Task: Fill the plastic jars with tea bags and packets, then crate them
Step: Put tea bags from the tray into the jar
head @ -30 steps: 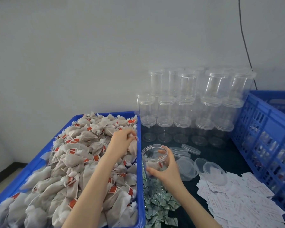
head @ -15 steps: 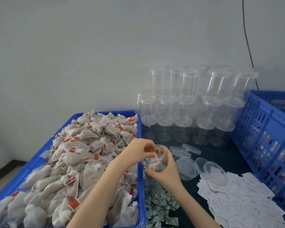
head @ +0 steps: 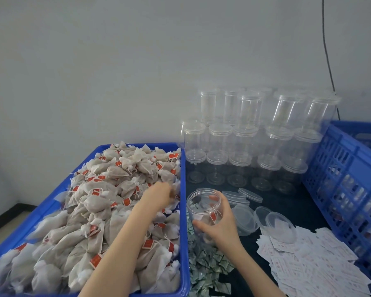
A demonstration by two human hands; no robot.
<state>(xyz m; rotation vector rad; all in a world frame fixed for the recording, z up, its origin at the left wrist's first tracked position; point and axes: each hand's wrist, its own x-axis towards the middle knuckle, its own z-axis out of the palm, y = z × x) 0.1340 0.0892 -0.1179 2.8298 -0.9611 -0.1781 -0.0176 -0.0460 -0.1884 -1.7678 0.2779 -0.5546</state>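
My right hand (head: pixel 223 227) grips an open clear plastic jar (head: pixel 202 205) from its right side, tilted a little toward the left. Inside the jar lie a tea bag with a red tag and a small packet. My left hand (head: pixel 159 195) is over the right edge of the tea bag pile (head: pixel 103 202) in the blue tray (head: pixel 183 236). It is blurred and its fingertips are curled down among the bags. A heap of small grey-green packets (head: pixel 204 266) lies on the dark table below the jar.
Stacked empty lidded jars (head: pixel 244 146) stand at the back against the wall. Loose clear lids (head: pixel 244 217) lie right of the held jar. White paper slips (head: pixel 308 262) are spread at the front right. A blue slotted crate (head: pixel 341 179) fills the right side.
My left hand has left the jar mouth and gone back to the tea bag pile. The jar now has a tea bag in it. My right hand holds the jar in the same place.
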